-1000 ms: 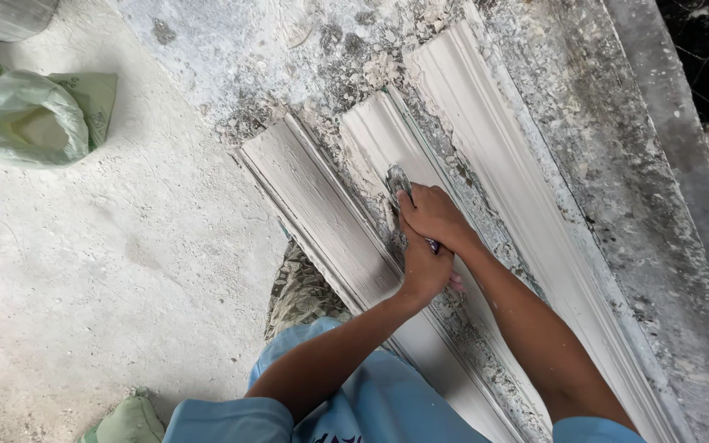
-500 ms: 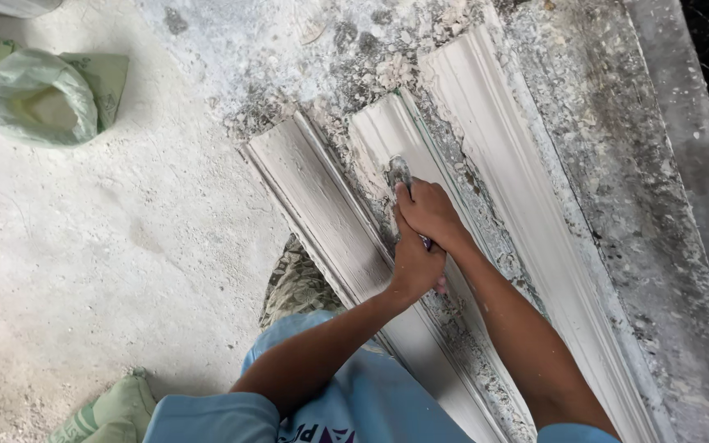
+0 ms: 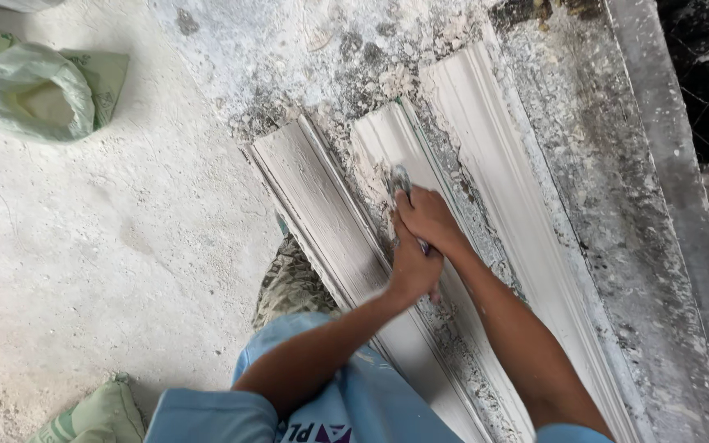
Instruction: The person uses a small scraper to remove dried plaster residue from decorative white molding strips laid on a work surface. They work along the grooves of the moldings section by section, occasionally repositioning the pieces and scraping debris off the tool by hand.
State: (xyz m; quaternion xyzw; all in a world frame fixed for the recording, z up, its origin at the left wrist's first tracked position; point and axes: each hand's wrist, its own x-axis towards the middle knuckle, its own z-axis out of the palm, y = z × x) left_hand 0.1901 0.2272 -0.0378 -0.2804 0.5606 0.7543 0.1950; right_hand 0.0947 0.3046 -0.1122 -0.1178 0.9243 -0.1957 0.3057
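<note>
Both hands, left hand (image 3: 410, 267) and right hand (image 3: 428, 220), are clamped on a small grey metal scraper (image 3: 400, 180), on the middle long white plaster strip (image 3: 387, 143); crumbs remain beside it.

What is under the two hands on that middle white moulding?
Both the right hand and left hand press a small metal tool on the middle moulding. Only its tip shows; the hands cover the rest.

Single head-worn view, looking steeply down from close above at a plaster-crusted workbench (image 3: 617, 246) and the dusty floor (image 3: 84, 246) to its left.
</note>
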